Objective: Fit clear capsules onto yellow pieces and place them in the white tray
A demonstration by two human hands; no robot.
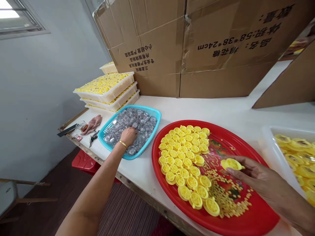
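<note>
My left hand reaches into a blue basket full of clear plastic caps; its fingers are curled down among them, and what they grip is hidden. My right hand hovers over a round red tray and pinches one small yellow cup between thumb and fingers. Several more yellow cups stand in rows on the left part of the tray. Loose yellow pellets lie scattered on its middle.
Three stacked white trays of yellow pieces stand at the back left, another white tray with yellow pieces at the right. Large cardboard boxes wall off the back. Small tools and a cloth lie near the table's left edge.
</note>
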